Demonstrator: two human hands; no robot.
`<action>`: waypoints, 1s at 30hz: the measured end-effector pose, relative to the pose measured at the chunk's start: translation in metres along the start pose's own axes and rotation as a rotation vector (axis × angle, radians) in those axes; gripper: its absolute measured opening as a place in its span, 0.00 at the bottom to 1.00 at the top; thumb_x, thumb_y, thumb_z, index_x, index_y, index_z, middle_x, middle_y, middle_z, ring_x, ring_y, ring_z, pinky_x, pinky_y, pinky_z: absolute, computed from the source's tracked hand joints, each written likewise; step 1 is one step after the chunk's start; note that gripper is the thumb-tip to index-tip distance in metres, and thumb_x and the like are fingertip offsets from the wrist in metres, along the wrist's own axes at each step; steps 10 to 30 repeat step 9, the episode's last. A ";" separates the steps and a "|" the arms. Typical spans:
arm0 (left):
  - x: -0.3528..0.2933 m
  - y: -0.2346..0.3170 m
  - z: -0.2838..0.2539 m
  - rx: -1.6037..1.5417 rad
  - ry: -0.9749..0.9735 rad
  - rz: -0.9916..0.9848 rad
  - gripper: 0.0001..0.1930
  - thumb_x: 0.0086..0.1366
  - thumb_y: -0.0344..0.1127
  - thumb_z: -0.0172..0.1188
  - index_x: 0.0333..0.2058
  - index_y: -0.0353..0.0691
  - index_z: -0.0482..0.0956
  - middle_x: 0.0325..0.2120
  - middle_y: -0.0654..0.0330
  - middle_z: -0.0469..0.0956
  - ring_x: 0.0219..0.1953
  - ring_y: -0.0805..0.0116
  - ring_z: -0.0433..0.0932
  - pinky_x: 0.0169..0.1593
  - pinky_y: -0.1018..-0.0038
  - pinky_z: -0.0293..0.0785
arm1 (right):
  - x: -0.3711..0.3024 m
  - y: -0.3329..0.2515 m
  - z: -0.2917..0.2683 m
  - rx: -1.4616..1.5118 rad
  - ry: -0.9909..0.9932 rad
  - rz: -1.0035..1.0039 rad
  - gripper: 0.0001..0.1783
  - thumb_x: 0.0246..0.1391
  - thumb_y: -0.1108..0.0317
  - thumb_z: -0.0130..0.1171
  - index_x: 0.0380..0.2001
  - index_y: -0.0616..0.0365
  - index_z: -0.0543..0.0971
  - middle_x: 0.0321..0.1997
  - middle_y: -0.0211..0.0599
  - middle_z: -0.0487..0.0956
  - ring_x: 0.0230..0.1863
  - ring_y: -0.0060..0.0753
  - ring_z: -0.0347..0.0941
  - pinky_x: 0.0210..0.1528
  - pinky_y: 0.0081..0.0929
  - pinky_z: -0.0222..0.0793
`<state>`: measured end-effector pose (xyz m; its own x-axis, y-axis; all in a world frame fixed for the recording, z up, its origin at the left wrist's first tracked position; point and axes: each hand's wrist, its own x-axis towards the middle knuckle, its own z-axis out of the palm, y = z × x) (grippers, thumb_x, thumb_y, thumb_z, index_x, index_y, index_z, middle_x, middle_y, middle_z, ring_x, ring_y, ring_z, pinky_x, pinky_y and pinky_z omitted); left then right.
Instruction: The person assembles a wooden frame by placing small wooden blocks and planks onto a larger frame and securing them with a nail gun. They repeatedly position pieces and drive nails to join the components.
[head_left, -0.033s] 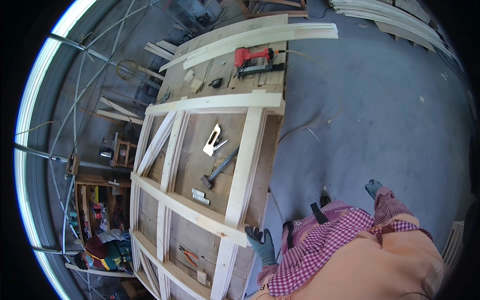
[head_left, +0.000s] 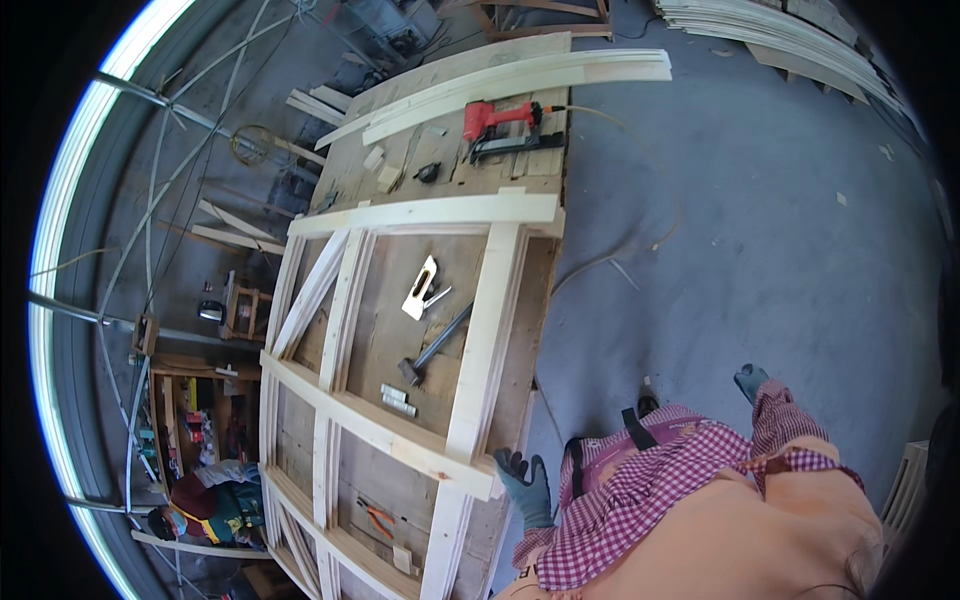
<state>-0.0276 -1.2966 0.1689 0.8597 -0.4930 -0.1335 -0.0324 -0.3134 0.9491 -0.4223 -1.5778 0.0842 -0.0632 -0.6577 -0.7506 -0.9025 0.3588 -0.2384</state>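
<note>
My left hand (head_left: 525,488), in a grey-blue glove, is open beside the end of a pale wooden crosspiece (head_left: 420,450). Its fingers are apart and hold nothing; whether a fingertip touches the wood I cannot tell. The crosspiece belongs to a timber frame (head_left: 484,345) lying on a wooden worktable (head_left: 520,320). Away from the table, over the floor, my gloved right hand (head_left: 750,381) hangs open with loosely bent fingers and nothing visible in it. Inside the frame lie a silver staple gun (head_left: 421,289), a hammer (head_left: 432,350), staple strips (head_left: 398,398) and orange-handled pliers (head_left: 377,516).
A red nail gun (head_left: 500,125) with an air hose (head_left: 600,262) sits at the table's far end, near long boards (head_left: 520,82). Another person (head_left: 215,505) is at the table's left side. Stacked panels (head_left: 770,35) lie far right. Shelves (head_left: 195,420) stand at left.
My left hand has shifted slightly right, away from the crosspiece's end. The whole view has moved a little; the tools lie as before.
</note>
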 end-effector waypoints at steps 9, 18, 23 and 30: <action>0.110 0.069 0.172 0.230 -0.400 0.271 0.40 0.52 0.31 0.64 0.61 0.35 0.52 0.58 0.50 0.58 0.55 0.57 0.66 0.54 0.68 0.66 | 0.105 0.151 0.062 0.366 0.366 -0.070 0.18 0.45 0.57 0.59 0.33 0.62 0.77 0.28 0.44 0.79 0.35 0.39 0.76 0.38 0.38 0.69; 0.110 0.069 0.172 0.230 -0.400 0.271 0.40 0.52 0.31 0.64 0.61 0.35 0.52 0.58 0.50 0.58 0.55 0.57 0.66 0.54 0.68 0.66 | 0.105 0.151 0.062 0.366 0.366 -0.070 0.18 0.45 0.57 0.59 0.33 0.62 0.77 0.28 0.44 0.79 0.35 0.39 0.76 0.38 0.38 0.69; 0.110 0.069 0.172 0.230 -0.400 0.271 0.40 0.52 0.31 0.64 0.61 0.35 0.52 0.58 0.50 0.58 0.55 0.57 0.66 0.54 0.68 0.66 | 0.105 0.151 0.062 0.366 0.366 -0.070 0.18 0.45 0.57 0.59 0.33 0.62 0.77 0.28 0.44 0.79 0.35 0.39 0.76 0.38 0.38 0.69; 0.110 0.069 0.172 0.230 -0.400 0.271 0.40 0.52 0.31 0.64 0.61 0.35 0.52 0.58 0.50 0.58 0.55 0.57 0.66 0.54 0.68 0.66 | 0.105 0.151 0.062 0.366 0.366 -0.070 0.18 0.45 0.57 0.59 0.33 0.62 0.77 0.28 0.44 0.79 0.35 0.39 0.76 0.38 0.38 0.69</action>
